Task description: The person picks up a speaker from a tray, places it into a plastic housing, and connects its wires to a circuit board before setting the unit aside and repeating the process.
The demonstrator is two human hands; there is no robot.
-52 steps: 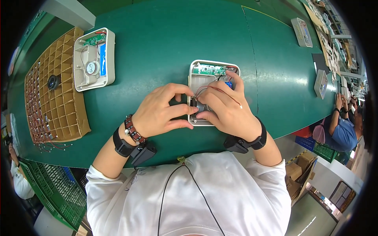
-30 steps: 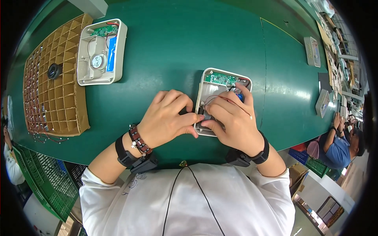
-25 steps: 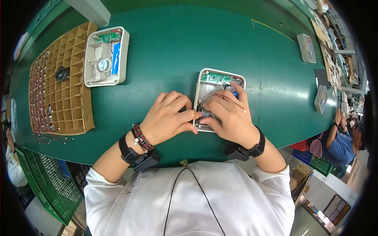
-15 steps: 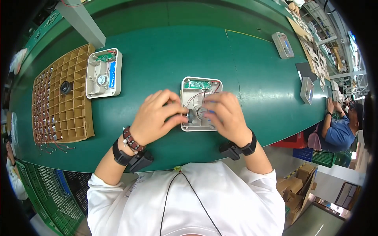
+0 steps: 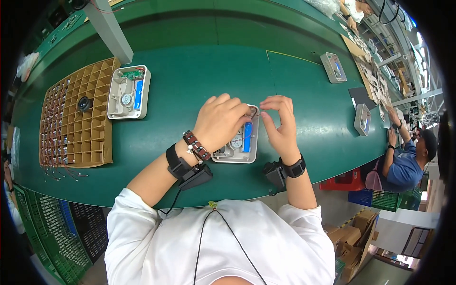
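Observation:
A pale plastic housing (image 5: pixel 254 151) lies open side up on the bench in front of me. Inside it are a blue battery (image 5: pixel 247 137) and a round silver speaker (image 5: pixel 236 141), partly covered by my left hand. My left hand (image 5: pixel 219 119) reaches across the housing, its fingers bent together at the far end, by thin dark and red wires (image 5: pixel 255 114). What those fingertips hold is hidden. Beside the far right corner, my right hand (image 5: pixel 281 124) has thumb and forefinger apart, close to the wires' end.
A similar filled housing (image 5: pixel 127 100) stands at left beside a cardboard divider box (image 5: pixel 85 123) holding wired parts and one black round part (image 5: pixel 84 103). A grey post (image 5: pixel 107 31) rises behind. Two more housings (image 5: pixel 333 68) lie far right, where a co-worker (image 5: pixel 408 159) sits.
My left hand has moved right and away from me, from the speaker to the housing's far end. My right hand has drawn off to the right, uncovering the battery.

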